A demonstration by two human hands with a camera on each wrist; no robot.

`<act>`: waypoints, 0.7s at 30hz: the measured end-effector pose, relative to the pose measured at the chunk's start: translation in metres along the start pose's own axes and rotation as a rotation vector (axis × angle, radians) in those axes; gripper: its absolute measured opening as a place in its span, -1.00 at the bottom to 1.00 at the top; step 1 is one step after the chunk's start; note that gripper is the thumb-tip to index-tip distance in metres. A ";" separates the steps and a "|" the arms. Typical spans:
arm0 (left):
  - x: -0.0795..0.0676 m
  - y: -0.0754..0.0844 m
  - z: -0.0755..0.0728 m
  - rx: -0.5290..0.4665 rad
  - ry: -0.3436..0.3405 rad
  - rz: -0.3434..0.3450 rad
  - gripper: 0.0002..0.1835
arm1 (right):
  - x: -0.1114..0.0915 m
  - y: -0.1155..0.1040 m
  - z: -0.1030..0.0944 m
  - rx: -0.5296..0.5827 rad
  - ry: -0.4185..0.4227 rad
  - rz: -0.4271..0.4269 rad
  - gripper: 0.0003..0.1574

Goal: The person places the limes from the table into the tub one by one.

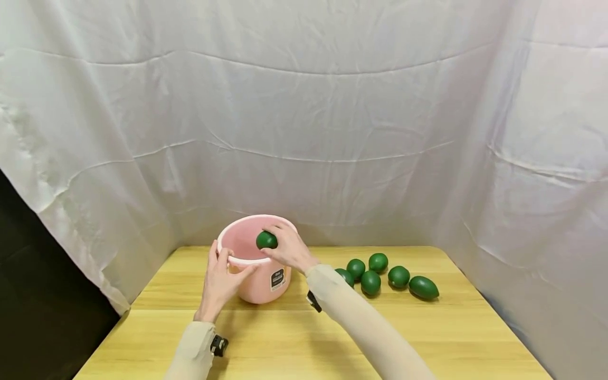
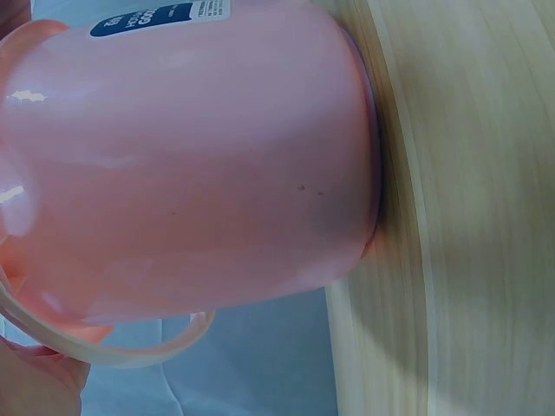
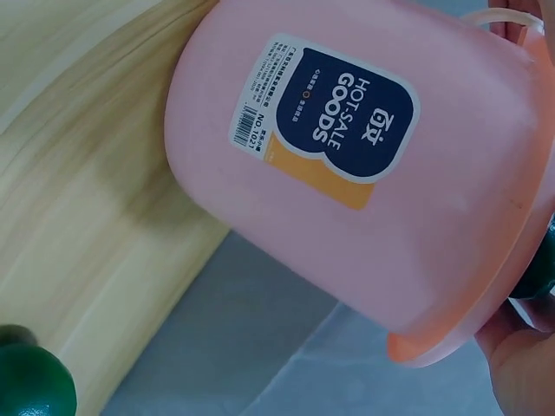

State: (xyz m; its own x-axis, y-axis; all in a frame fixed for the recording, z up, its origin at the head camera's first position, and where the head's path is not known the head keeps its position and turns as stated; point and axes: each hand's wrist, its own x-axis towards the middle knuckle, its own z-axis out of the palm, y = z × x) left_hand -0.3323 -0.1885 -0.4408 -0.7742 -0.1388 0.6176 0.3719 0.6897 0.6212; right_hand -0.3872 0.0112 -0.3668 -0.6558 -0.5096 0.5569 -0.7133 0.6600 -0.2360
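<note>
A pink bucket (image 1: 261, 289) with a pale rim stands on the table, slightly tilted in the head view. My left hand (image 1: 221, 279) grips its near left rim, fingers over the edge and thumb along the outer wall. Over the bucket's mouth, my right hand (image 1: 291, 248) holds a dark green, smooth oval fruit (image 1: 266, 240) between thumb and fingers. In the right wrist view that fruit (image 3: 538, 264) shows partly past the rim, beside my thumb. A pale loop handle (image 2: 139, 354) hangs at the bucket's side in the left wrist view. The bucket's bottom inside is hidden.
Several more green fruits (image 1: 370, 283) lie on the wooden table (image 1: 427, 338) to the right of the bucket, one partly behind my right sleeve. A longer one (image 1: 424, 287) lies farthest right. A pale curtain (image 1: 332, 116) hangs behind and at both sides.
</note>
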 end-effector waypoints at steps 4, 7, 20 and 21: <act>0.001 0.000 0.001 0.004 0.005 0.019 -0.29 | 0.000 0.001 0.001 0.005 -0.006 0.010 -0.30; 0.000 0.002 0.001 -0.004 -0.001 0.012 -0.30 | 0.000 0.002 0.000 0.024 -0.005 0.012 -0.30; 0.002 0.000 -0.001 0.002 -0.010 -0.011 -0.31 | -0.003 0.002 0.001 -0.003 0.035 0.014 -0.50; 0.002 0.000 -0.001 -0.001 -0.011 -0.014 -0.31 | -0.003 0.003 0.001 0.002 0.039 0.020 -0.50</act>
State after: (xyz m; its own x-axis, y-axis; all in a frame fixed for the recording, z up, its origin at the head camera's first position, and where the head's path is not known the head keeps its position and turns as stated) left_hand -0.3329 -0.1892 -0.4391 -0.7848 -0.1406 0.6036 0.3618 0.6868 0.6305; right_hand -0.3870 0.0145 -0.3697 -0.6598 -0.4745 0.5826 -0.7007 0.6686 -0.2490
